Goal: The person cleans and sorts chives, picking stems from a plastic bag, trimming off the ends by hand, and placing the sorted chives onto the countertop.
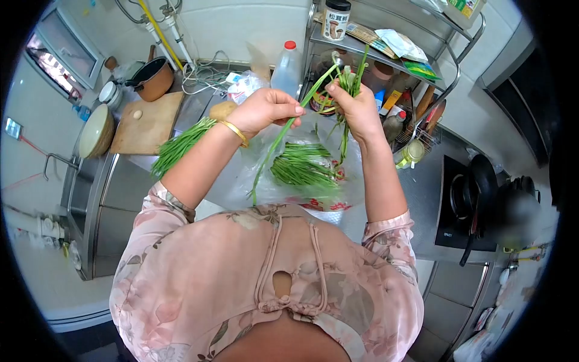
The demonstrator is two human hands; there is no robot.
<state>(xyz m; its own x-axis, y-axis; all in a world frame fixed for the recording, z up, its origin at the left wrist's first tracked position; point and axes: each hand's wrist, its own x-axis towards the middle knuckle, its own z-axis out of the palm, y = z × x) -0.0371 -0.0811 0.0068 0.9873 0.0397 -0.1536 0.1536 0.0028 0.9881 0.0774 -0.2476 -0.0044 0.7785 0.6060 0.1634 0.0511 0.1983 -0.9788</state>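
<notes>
My right hand [356, 108] is closed around a small bunch of garlic chives [348, 78], their ends sticking up and hanging below the fist. Beside it, my left hand [271, 111] pinches a single long garlic chive [275, 145] between thumb and fingers; the stalk slants down to the left. Under both hands, a pile of garlic chives [301, 166] lies on a clear plastic bag [238, 181] with red print. Another bunch of garlic chives [181, 146] rests on the counter, left of my left forearm and partly hidden by it.
A cutting board [145, 130], an orange pot [155, 83] and a large bowl [96, 131] stand at the left. Behind my hands are a red-capped bottle [286, 66] and a metal rack [362, 45]. A black pan [481, 178] sits by the stove [449, 223] at the right.
</notes>
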